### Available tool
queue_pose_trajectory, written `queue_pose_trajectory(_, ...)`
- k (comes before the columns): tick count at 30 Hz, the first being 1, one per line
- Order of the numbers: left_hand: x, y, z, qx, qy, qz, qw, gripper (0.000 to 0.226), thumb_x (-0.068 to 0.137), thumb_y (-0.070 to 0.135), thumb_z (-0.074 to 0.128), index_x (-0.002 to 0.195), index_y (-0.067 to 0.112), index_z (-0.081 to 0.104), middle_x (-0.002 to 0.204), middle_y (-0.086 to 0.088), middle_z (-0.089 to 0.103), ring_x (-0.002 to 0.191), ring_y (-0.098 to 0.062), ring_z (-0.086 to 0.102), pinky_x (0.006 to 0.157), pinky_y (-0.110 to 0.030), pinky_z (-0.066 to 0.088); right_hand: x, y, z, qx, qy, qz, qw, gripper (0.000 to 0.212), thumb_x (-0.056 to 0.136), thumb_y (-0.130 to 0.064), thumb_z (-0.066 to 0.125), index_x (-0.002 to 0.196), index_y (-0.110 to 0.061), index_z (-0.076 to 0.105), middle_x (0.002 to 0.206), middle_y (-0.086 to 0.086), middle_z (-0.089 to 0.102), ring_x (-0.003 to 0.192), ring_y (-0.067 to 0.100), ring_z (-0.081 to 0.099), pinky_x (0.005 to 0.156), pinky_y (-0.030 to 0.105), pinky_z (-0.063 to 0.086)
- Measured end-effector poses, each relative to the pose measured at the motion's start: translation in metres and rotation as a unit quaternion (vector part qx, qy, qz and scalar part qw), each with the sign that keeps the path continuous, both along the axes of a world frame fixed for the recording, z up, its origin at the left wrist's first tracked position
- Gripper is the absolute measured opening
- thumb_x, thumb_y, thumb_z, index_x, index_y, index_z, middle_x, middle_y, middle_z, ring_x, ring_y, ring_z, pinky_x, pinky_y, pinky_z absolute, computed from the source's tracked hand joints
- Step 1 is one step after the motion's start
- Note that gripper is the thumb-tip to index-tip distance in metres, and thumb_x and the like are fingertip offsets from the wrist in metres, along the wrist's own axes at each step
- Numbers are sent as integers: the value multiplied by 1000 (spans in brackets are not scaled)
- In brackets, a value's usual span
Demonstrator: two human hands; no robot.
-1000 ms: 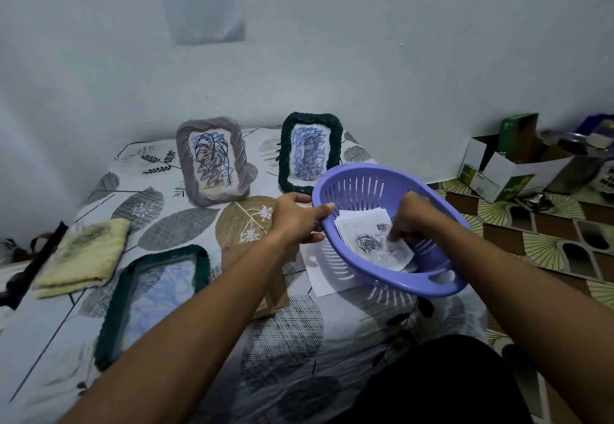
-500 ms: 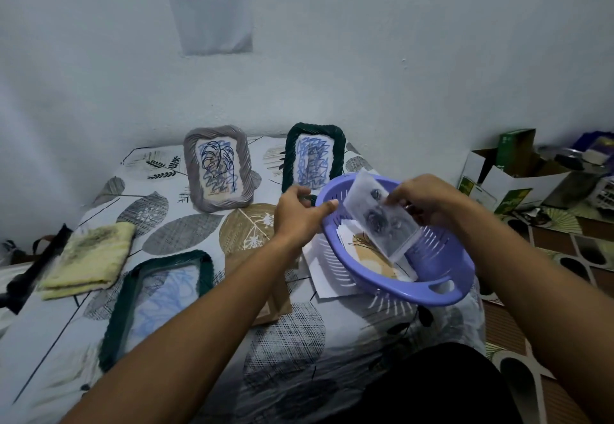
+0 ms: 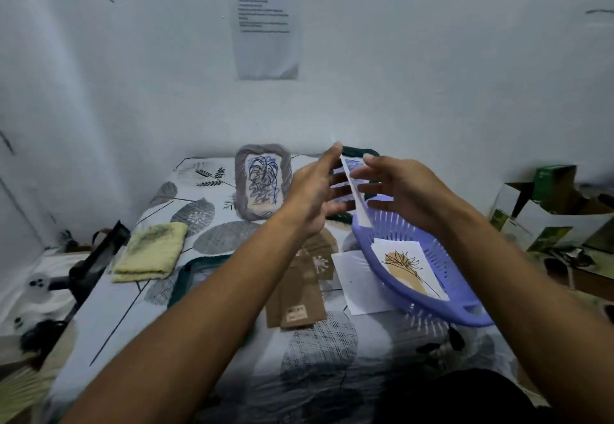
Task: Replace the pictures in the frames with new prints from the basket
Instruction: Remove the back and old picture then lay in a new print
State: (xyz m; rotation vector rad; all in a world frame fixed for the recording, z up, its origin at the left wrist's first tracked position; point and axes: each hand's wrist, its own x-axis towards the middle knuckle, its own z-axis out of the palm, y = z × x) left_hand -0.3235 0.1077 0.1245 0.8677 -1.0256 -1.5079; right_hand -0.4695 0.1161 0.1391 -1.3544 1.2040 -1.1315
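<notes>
My left hand (image 3: 315, 197) and right hand (image 3: 403, 192) are raised face to face, fingers spread and nearly straight, with a thin white print (image 3: 354, 191) standing edge-on between them. The fingertips of both hands meet its edges, so I am steadying it between straight fingers, not gripping it; its face is turned away and blurred.

Below my right hand sits the basket (image 3: 428, 310), a lilac plastic bowl with slotted walls, tilted toward me. Inside it lies another print (image 3: 407, 265): white paper, a tan disc and a black line-drawn plant. Under my left wrist lies a flat brown card (image 3: 299, 300), and a white sheet (image 3: 357, 282) sits partly under the basket. Left of my left arm is a fuzzy yellow cloth (image 3: 151, 252), folded flat.

Beyond my left hand a grey frame (image 3: 263, 181) with a ropy, rounded border stands upright, holding a blue scribbled leaf picture. Behind my fingers a dark green frame (image 3: 360, 151) is mostly hidden.
</notes>
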Motion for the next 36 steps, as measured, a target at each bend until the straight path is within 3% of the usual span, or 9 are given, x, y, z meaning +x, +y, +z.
queue_pose_trajectory(3, 21, 2, -2, -9, -9, 26, 1000, 9, 93, 17, 59, 95, 9, 62, 93, -15, 65, 81, -28, 65, 76, -44, 56, 18, 1, 1, 21, -20, 15, 999, 40, 96, -45, 44, 104, -15, 69, 105, 3, 73, 99, 22, 60, 80, 37, 44)
queue_pose_trajectory(6, 46, 3, -6, 5, -21, 68, 997, 14, 94, 5, 54, 106, 2, 60, 100, -19, 63, 79, -27, 65, 71, -43, 58, 36, 0, -3, 38, -32, 14, 999, 54, 95, -53, 39, 86, -16, 76, 109, 5, 72, 107, 24, 58, 92, 43, 41)
queue_pose_trajectory(11, 99, 11, -15, 5, -27, 83, 996, 10, 93, 3, 53, 95, 9, 61, 85, -9, 67, 64, -17, 66, 54, -27, 55, 64, -4, -23, -11, -3, -17, 1000, 18, 90, -22, 62, 107, -20, 69, 118, 2, 66, 114, 23, 58, 101, 48, 43)
queue_pose_trajectory(14, 131, 18, -24, 12, -25, 81, 996, 12, 93, 3, 52, 97, 10, 61, 86, -7, 68, 63, -16, 65, 54, -26, 56, 83, -9, -38, 19, -41, -1, 999, 41, 86, -8, 67, 125, -17, 57, 119, 8, 64, 102, 24, 64, 89, 43, 54)
queue_pose_trajectory(16, 149, 22, -32, 25, -26, 84, 996, 12, 93, 4, 51, 98, 10, 60, 90, -8, 68, 65, -16, 65, 57, -26, 56, 95, -9, -46, 64, -92, 26, 993, 33, 85, -9, 67, 117, -12, 59, 102, 10, 69, 85, 24, 67, 75, 36, 57)
queue_pose_trajectory(20, 177, 27, -47, 50, -32, 89, 994, 14, 94, 3, 50, 103, 9, 60, 88, -7, 69, 60, -13, 66, 56, -25, 56, 117, -12, -62, 97, -79, 60, 990, 12, 82, -9, 72, 92, -6, 66, 79, 9, 70, 59, 16, 61, 56, 25, 49)
queue_pose_trajectory(23, 192, 29, -60, 63, -59, 104, 991, 13, 93, 0, 52, 96, 9, 60, 82, -5, 68, 61, -13, 64, 55, -24, 54, 136, -16, -71, 123, -50, 59, 989, 11, 80, -3, 72, 82, -8, 62, 75, 10, 70, 53, 15, 59, 52, 26, 47)
queue_pose_trajectory(30, 217, 29, -94, 104, -245, 142, 953, 17, 82, -8, 65, 90, 7, 63, 85, -11, 69, 65, -16, 66, 48, -25, 53, 158, -20, -101, 173, 20, 60, 983, 18, 79, -1, 73, 93, 0, 62, 88, 18, 71, 60, 19, 65, 51, 27, 53)
queue_pose_trajectory(36, 226, 29, -115, 121, -316, 139, 931, 22, 73, -11, 73, 90, 0, 64, 85, -17, 67, 63, -24, 65, 48, -26, 53, 168, -19, -125, 175, 104, 41, 978, 11, 77, -2, 76, 81, 4, 68, 69, 16, 68, 50, 19, 58, 49, 27, 50)
